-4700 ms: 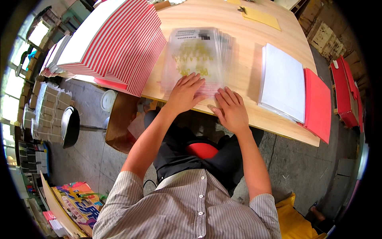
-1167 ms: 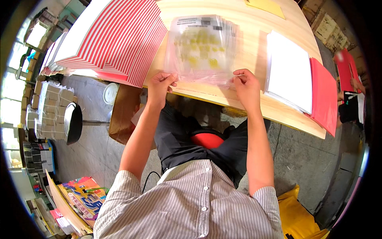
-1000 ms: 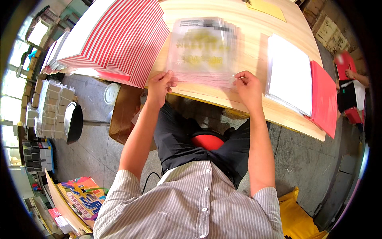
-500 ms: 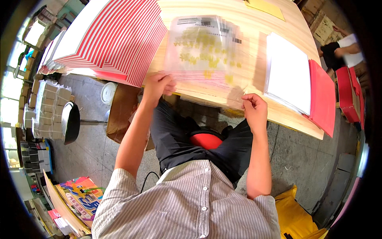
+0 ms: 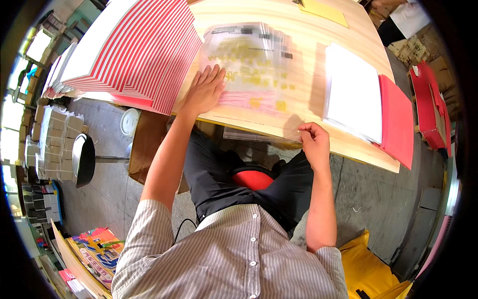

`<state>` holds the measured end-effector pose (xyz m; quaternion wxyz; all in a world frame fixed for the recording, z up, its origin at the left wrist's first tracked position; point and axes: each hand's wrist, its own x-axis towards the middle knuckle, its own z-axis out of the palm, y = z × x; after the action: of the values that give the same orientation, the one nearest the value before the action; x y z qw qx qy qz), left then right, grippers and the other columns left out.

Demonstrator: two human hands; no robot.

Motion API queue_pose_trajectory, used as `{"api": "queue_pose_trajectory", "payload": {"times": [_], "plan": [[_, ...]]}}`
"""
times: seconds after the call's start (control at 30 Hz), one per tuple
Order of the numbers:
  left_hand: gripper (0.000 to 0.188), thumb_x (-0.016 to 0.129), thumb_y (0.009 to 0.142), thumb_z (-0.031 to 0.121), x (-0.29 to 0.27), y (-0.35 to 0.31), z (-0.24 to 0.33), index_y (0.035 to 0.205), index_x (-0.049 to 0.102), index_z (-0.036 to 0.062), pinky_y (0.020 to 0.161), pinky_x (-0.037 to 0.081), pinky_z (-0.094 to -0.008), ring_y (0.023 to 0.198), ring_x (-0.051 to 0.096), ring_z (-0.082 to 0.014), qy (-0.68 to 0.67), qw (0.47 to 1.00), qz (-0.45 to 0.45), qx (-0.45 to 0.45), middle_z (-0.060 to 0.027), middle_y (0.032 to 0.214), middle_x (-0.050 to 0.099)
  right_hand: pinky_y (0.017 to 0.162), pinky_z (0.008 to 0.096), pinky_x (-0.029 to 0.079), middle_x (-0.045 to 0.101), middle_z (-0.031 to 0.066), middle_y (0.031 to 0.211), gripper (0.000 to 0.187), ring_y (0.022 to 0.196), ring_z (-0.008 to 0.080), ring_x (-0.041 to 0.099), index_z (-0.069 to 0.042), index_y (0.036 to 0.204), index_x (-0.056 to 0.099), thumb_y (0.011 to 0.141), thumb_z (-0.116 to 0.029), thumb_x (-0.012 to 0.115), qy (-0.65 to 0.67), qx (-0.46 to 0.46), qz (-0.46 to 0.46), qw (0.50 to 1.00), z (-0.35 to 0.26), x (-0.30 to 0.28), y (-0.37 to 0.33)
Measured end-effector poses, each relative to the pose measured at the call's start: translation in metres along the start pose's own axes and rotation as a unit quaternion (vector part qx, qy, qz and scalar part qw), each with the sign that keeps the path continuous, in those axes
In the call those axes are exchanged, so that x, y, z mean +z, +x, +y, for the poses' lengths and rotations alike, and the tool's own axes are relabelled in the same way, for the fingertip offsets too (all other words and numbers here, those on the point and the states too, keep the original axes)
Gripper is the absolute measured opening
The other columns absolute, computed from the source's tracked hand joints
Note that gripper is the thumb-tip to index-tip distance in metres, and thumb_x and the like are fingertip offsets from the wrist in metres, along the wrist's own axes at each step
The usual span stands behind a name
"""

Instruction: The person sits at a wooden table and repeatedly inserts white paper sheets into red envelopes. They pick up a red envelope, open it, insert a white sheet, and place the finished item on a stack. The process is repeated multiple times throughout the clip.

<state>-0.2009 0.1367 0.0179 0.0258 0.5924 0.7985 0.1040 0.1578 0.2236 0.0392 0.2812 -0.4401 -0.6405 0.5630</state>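
Note:
A loose pile of clear plastic bags [image 5: 256,62] with yellow print and dark barcodes lies on the wooden table in front of me, its sheets slightly fanned. Flat on the pile's left edge rests my left hand [image 5: 204,92], fingers stretched out and nothing gripped. At the table's front edge my right hand [image 5: 314,140] is closed in a pinch on the corner of a clear bag. That bag's see-through film reaches toward the pile and is hard to make out. Pink lines show through the lower part of the bags.
Left of the bags rises a tall stack of red-and-white sheets [image 5: 142,55]. On the right lie a white stack [image 5: 353,92] and red folders [image 5: 397,119]. A yellow clipboard [image 5: 324,12] lies at the back. A cardboard box [image 5: 149,144] stands below the table; another person [image 5: 406,22] is far right.
My left hand has moved up from the table's front edge onto the bags and its fingers have opened out flat. My right hand keeps its pinch nearly in place.

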Motion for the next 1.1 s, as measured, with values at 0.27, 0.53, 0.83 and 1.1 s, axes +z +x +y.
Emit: {"api": "queue_pose_trajectory", "payload": {"times": [0.27, 0.53, 0.83, 1.1], "plan": [[0.057, 0.025, 0.105, 0.045, -0.009, 0.011, 0.009, 0.153, 0.034, 0.0162, 0.122, 0.009, -0.0435, 0.150, 0.017, -0.0277, 0.029, 0.998, -0.007, -0.047, -0.0070, 0.162, 0.025, 0.061, 0.0216, 0.043, 0.062, -0.0006, 0.077, 0.014, 0.066, 0.0048, 0.051, 0.003, 0.094, 0.067, 0.090, 0.004, 0.054, -0.030, -0.010, 0.003, 0.999, 0.003, -0.005, -0.008], [0.059, 0.025, 0.105, 0.044, 0.006, 0.027, -0.001, 0.152, 0.034, 0.0087, 0.121, 0.013, -0.0422, 0.149, 0.018, -0.0308, -0.017, 1.000, 0.015, -0.007, -0.0134, 0.160, 0.026, 0.060, 0.0218, 0.043, 0.062, -0.0002, 0.075, 0.014, 0.065, 0.0049, 0.051, 0.003, 0.095, 0.067, 0.091, 0.004, 0.054, -0.023, 0.001, 0.002, 1.000, -0.002, 0.000, -0.007], [0.059, 0.030, 0.104, 0.042, 0.010, 0.033, -0.001, 0.150, 0.036, 0.0057, 0.121, 0.015, -0.0437, 0.148, 0.019, -0.0362, -0.042, 0.998, 0.037, 0.011, -0.0196, 0.158, 0.027, 0.059, 0.0225, 0.043, 0.063, 0.0023, 0.073, 0.014, 0.064, 0.0056, 0.052, 0.003, 0.096, 0.067, 0.090, 0.003, 0.054, -0.049, -0.012, 0.005, 0.999, 0.004, 0.001, -0.009], [0.059, 0.030, 0.104, 0.044, 0.014, 0.036, 0.014, 0.151, 0.035, 0.0099, 0.121, 0.012, -0.0490, 0.147, 0.016, -0.0452, -0.017, 0.999, 0.028, -0.015, -0.0235, 0.158, 0.026, 0.063, 0.0252, 0.048, 0.068, 0.0082, 0.077, 0.014, 0.067, 0.0098, 0.059, 0.003, 0.098, 0.067, 0.089, 0.001, 0.056, -0.070, -0.045, 0.026, 0.996, 0.012, -0.002, -0.013]]}}
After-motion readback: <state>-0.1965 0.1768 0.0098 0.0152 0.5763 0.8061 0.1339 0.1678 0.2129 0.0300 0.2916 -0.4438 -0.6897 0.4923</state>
